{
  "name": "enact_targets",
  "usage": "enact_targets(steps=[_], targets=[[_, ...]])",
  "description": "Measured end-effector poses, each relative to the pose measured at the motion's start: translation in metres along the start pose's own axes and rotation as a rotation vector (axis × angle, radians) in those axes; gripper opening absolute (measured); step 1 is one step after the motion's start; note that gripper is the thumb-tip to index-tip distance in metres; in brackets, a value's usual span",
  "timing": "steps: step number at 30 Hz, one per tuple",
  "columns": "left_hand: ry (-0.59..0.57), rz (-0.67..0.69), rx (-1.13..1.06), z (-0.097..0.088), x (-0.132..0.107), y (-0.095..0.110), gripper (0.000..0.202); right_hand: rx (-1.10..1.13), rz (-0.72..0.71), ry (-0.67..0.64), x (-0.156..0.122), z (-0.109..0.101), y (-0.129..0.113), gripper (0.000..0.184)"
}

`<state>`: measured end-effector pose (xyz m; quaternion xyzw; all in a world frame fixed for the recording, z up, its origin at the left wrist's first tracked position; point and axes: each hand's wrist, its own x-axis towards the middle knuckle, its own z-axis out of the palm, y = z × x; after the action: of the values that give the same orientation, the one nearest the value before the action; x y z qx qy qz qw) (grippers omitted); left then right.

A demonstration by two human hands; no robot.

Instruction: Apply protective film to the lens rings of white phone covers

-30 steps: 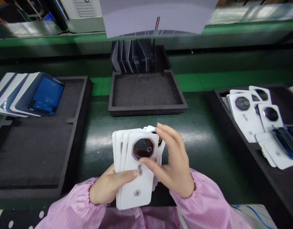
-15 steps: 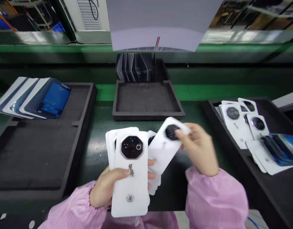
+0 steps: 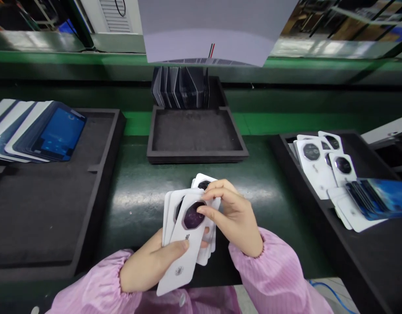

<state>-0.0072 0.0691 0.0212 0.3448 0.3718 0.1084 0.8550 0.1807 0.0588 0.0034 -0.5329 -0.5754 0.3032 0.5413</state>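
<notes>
A small fanned stack of white phone back covers is in my left hand, the thumb pressed on the front one and fingertips showing past its right side. The front cover leans to the right and has a dark octagonal camera window with small print below it. My right hand pinches that cover's upper right corner, thumb on the window's edge and fingers over the top. More white covers of the stack stick out behind, partly hidden by my right fingers.
At left, a dark foam tray bears a row of white and blue-filmed panels. Thin dark sheets stand upright in the middle tray. The right tray carries loose white covers and blue-filmed panels.
My right hand has moved left, from holding a separate cover out to the right to pinching the front cover's top corner. The stack has tilted to the right.
</notes>
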Motion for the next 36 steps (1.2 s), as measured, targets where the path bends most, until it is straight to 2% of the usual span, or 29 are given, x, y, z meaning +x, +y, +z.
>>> enact_targets(steps=[4,7,17,19,21,24,26,27,29,32,36], targets=[[0.031,0.037,0.244,-0.003,-0.001,-0.001,0.033,0.019,0.061,-0.013,0.001,0.000,0.000,0.015],[0.047,0.073,0.349,-0.003,0.001,-0.001,0.032,-0.005,0.078,-0.024,0.001,-0.002,-0.002,0.013],[0.049,0.048,0.301,-0.001,0.001,-0.001,0.031,-0.073,0.035,-0.025,0.002,-0.005,-0.005,0.013],[0.045,0.034,0.213,-0.001,0.001,-0.001,0.029,-0.160,-0.084,0.020,0.000,-0.003,-0.006,0.014],[0.055,-0.001,0.063,-0.001,0.002,-0.001,0.026,-0.277,-0.317,0.049,-0.003,0.000,-0.006,0.012],[0.107,-0.023,-0.141,-0.001,0.002,0.000,0.020,-0.370,-0.658,-0.062,-0.012,0.008,-0.006,0.012],[0.117,-0.029,-0.203,-0.002,0.002,0.000,0.023,-0.368,-0.772,-0.096,-0.017,0.012,-0.008,0.020],[0.109,-0.035,-0.222,-0.002,0.002,0.001,0.026,-0.365,-0.803,-0.070,-0.019,0.013,-0.011,0.021],[0.082,-0.043,-0.241,-0.002,0.001,0.001,0.029,-0.350,-0.800,-0.001,-0.022,0.014,-0.017,0.016],[0.067,-0.059,-0.266,-0.002,0.000,0.002,0.028,-0.311,-0.711,0.046,-0.027,0.016,-0.029,0.012],[0.109,-0.088,-0.293,-0.002,-0.002,0.004,0.024,-0.245,-0.421,0.208,-0.042,0.028,-0.040,0.020]])
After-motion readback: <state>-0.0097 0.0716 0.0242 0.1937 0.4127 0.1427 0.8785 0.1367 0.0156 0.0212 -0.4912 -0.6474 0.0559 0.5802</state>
